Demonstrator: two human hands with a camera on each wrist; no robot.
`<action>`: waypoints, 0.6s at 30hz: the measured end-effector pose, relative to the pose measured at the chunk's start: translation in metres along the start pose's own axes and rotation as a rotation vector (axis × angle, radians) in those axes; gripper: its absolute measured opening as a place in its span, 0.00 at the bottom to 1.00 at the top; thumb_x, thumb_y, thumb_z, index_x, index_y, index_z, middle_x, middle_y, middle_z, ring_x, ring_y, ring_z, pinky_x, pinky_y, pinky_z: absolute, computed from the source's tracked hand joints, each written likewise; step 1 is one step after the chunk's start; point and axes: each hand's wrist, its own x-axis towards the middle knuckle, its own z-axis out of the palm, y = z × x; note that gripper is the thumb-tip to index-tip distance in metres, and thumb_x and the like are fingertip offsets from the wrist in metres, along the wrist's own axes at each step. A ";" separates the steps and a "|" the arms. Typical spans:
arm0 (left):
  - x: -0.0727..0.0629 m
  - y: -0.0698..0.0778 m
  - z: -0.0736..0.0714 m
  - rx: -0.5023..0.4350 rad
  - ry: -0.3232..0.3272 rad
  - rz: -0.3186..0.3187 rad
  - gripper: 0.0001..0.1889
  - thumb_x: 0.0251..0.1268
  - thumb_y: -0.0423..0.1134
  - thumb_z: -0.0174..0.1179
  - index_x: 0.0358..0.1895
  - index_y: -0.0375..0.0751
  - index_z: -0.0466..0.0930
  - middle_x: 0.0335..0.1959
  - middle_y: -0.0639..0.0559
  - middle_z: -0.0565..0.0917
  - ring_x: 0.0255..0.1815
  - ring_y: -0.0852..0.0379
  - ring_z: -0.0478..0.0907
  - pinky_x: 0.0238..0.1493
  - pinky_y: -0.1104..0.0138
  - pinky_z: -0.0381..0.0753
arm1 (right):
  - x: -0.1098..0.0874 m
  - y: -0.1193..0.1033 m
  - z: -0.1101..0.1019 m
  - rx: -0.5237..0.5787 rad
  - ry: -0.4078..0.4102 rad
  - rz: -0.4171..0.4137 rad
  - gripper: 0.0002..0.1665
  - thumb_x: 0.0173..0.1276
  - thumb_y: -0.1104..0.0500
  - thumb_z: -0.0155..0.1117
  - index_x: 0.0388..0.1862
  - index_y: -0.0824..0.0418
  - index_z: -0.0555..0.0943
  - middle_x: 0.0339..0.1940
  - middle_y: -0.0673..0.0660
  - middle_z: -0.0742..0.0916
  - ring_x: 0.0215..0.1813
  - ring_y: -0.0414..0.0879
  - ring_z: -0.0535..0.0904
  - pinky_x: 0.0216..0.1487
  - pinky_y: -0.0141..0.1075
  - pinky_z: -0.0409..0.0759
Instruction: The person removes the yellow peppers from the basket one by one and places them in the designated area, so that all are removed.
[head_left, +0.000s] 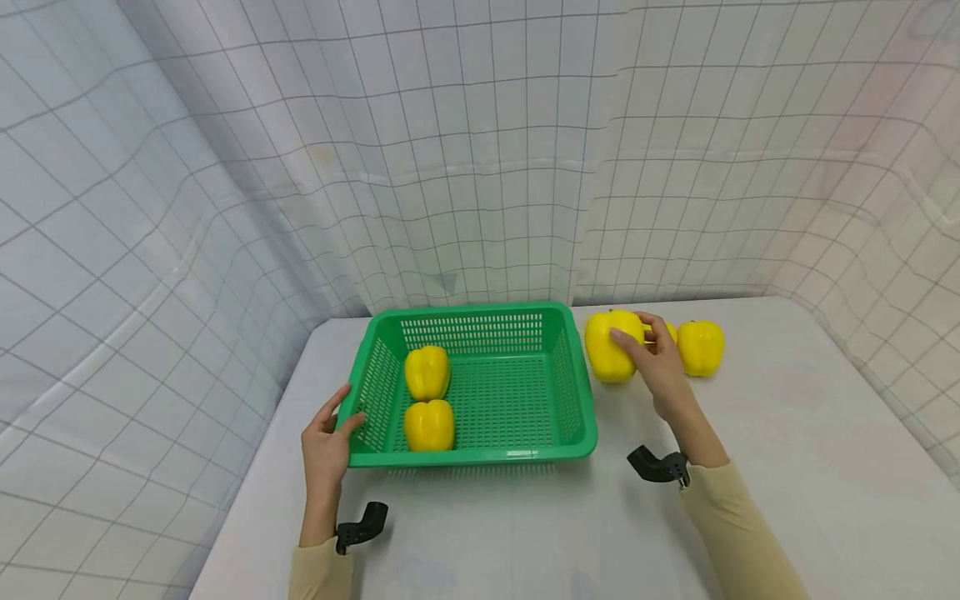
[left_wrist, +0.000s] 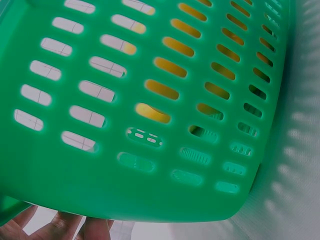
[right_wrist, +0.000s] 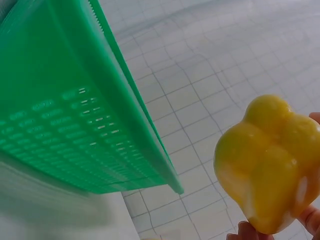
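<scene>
My right hand [head_left: 663,375] holds a yellow bell pepper [head_left: 609,354] between thumb and fingers, just beyond the basket's right side. In the right wrist view that bell pepper [right_wrist: 265,170] shows its lobed bottom, with fingertips around its edge. A green plastic basket [head_left: 465,457] with slotted walls sits in front of me. At its left rim, my left hand [head_left: 326,450] grips with the thumb over the edge; the left wrist view shows fingers [left_wrist: 62,227] below the rim. Inside the basket, on the left, lie two yellow bell peppers, one farther [head_left: 427,372] and one nearer [head_left: 430,427].
Right of my right hand another yellow bell pepper [head_left: 701,347] stands on the white table [head_left: 765,433]. Beside it a further bell pepper [head_left: 671,331] is mostly hidden behind my fingers. A white grid-patterned curtain [head_left: 480,167] hangs behind the table and along both sides.
</scene>
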 end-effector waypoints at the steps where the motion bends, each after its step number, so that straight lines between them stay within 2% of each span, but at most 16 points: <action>1: 0.000 0.000 0.000 0.000 -0.001 -0.002 0.24 0.62 0.32 0.62 0.63 0.50 0.76 0.46 0.35 0.80 0.28 0.60 0.78 0.26 0.71 0.76 | -0.001 0.001 -0.003 -0.008 0.001 0.003 0.39 0.66 0.41 0.60 0.69 0.58 0.62 0.51 0.59 0.66 0.47 0.49 0.64 0.45 0.35 0.69; 9: 0.000 0.000 0.000 -0.007 -0.002 0.004 0.24 0.63 0.32 0.61 0.63 0.49 0.76 0.46 0.35 0.80 0.29 0.60 0.78 0.27 0.71 0.76 | -0.006 0.013 -0.023 -0.067 -0.035 0.005 0.42 0.68 0.41 0.58 0.72 0.60 0.59 0.54 0.63 0.68 0.48 0.50 0.66 0.47 0.34 0.70; 18: 0.000 -0.001 0.000 -0.010 -0.003 0.021 0.24 0.62 0.31 0.61 0.63 0.48 0.76 0.46 0.34 0.80 0.29 0.60 0.78 0.26 0.71 0.76 | -0.008 0.026 -0.032 -0.104 -0.073 0.038 0.45 0.67 0.39 0.58 0.72 0.64 0.58 0.58 0.68 0.68 0.52 0.55 0.66 0.54 0.46 0.68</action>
